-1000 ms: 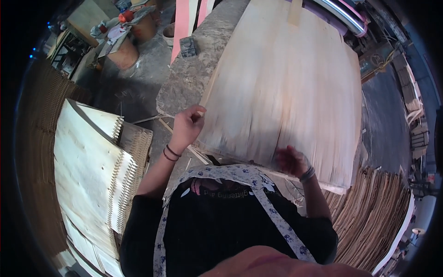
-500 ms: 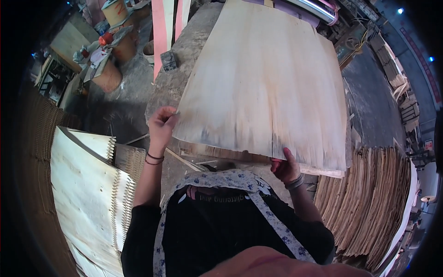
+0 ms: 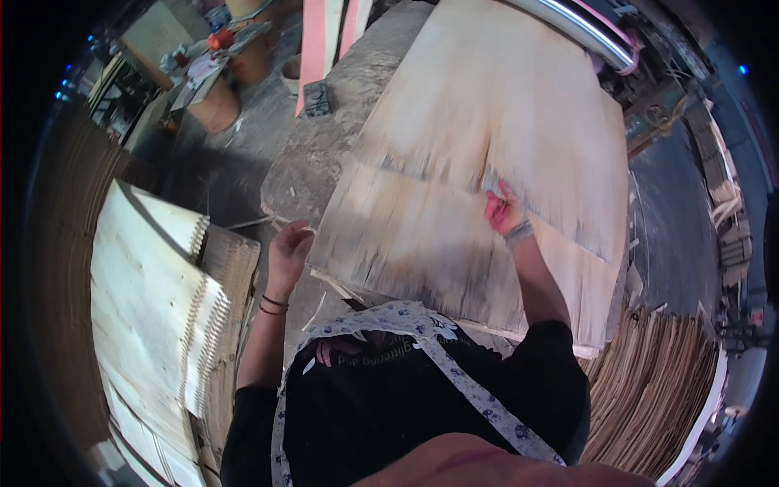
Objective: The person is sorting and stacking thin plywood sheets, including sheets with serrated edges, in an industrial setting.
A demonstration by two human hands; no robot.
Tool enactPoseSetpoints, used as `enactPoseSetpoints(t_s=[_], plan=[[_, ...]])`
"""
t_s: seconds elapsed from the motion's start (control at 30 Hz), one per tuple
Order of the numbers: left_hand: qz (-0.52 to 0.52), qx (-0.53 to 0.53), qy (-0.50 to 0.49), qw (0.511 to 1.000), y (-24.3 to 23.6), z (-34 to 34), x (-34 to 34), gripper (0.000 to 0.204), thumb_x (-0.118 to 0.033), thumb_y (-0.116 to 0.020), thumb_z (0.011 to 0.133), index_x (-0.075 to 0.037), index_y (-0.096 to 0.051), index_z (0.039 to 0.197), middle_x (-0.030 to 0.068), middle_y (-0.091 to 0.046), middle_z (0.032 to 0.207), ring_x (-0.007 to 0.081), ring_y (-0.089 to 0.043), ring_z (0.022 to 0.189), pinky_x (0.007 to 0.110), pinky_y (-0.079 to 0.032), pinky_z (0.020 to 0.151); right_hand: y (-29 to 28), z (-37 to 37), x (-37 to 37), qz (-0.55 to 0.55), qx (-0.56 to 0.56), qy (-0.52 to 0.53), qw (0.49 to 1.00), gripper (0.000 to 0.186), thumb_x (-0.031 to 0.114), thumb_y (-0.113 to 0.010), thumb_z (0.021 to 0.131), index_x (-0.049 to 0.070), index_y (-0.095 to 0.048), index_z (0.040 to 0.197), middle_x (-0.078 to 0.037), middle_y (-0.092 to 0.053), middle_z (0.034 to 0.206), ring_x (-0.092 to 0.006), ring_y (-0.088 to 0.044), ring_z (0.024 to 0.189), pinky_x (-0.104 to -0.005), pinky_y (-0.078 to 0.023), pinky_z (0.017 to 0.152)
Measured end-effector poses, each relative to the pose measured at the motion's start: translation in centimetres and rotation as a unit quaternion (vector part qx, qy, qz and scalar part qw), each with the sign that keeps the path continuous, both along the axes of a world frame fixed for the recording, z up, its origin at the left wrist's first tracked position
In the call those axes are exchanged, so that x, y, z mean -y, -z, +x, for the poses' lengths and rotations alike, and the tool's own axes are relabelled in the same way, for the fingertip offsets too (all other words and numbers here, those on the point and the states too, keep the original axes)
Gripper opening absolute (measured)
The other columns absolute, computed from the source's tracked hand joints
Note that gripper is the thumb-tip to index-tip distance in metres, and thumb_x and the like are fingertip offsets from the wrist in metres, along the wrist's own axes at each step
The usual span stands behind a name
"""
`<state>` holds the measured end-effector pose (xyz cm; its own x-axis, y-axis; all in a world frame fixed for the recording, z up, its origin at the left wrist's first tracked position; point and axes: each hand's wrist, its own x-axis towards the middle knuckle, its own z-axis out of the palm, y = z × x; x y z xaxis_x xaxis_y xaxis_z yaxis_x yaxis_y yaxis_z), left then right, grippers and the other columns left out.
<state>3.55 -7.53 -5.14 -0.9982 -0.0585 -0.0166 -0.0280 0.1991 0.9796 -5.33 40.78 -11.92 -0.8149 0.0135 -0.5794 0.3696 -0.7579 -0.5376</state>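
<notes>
1. Pinching upper veneer sheet [image 3: 519, 97], overlapping lower sheet [image 3: 398, 223], at near edge with curled right hand [image 3: 505, 211], likely for control.
2. Half-curling left hand [image 3: 289, 248] beside lower sheet, leaving grip unclear.

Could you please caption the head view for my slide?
Right hand at the upper wood sheet, left hand beside the lower sheet.

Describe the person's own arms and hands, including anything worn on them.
The left hand and right hand are gloveless. Black sleeves leave the forearms bare. Two thin dark bands circle the left wrist; a greyish band the right.
</notes>
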Motion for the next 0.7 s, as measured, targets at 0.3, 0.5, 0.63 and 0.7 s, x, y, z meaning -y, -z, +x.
enactPoseSetpoints(t_s=[0.3,0.5,0.63,0.7], plan=[[-0.172,0.034,-0.036,0.984,1.1,0.3,-2.3,0.038,-0.008,-0.064,0.074,-0.005,-0.060,0.111,0.0138,-0.065,0.095,0.0237,-0.064,0.083,0.031,-0.049,0.075,1.5,-18.7,-2.5,-0.125,-0.041,0.074,0.988,0.038,0.033,-0.057,0.086,0.002,-0.052,0.107,-0.015,-0.061,0.103,-0.0254,-0.061,0.092,-0.0406,-0.054,0.075],[-0.426,-0.022,0.003,0.905,3.9,0.3,-2.7,0.040,-0.013,-0.061,0.069,-0.007,-0.060,0.108,0.0163,-0.060,0.104,0.0345,-0.055,0.096,0.043,-0.046,0.083,3.1,-10.0,1.5,0.002,-0.114,0.073,0.991,0.049,0.033,-0.054,0.089,0.005,-0.039,0.127,-0.015,-0.046,0.129,-0.0319,-0.050,0.115,-0.0482,-0.041,0.097],[-0.343,-0.057,0.042,0.936,2.9,0.1,-2.1,0.038,-0.012,-0.062,0.068,-0.007,-0.060,0.106,0.0156,-0.062,0.095,0.0337,-0.058,0.090,0.043,-0.047,0.081,1.4,1.6,3.6,0.049,-0.093,-0.043,0.994,0.045,0.033,-0.052,0.090,0.008,-0.043,0.127,-0.014,-0.050,0.127,-0.0294,-0.048,0.117,-0.0458,-0.041,0.097],[-0.345,-0.081,0.023,0.935,1.0,-0.6,-2.1,0.034,-0.005,-0.060,0.068,-0.005,-0.062,0.101,0.0144,-0.063,0.087,0.0309,-0.061,0.079,0.039,-0.049,0.073,-0.3,7.1,4.1,0.057,-0.120,-0.150,0.980,0.047,0.036,-0.051,0.091,0.009,-0.044,0.128,-0.013,-0.052,0.125,-0.0270,-0.050,0.115,-0.0429,-0.043,0.094]])
